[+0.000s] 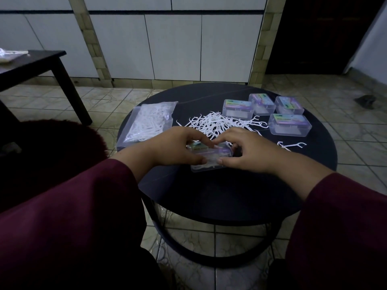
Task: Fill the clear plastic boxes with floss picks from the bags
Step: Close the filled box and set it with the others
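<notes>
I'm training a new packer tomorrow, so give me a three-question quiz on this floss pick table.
1. How many closed clear plastic boxes with purple labels sit at the far right of the round black table?
2. True or false: the clear plastic bag of white floss picks lies to the left of the loose white floss pick pile.
3. Which hands hold the clear box being filled? A) left hand only B) right hand only C) both

Key: 1. four; 2. true; 3. C
</notes>
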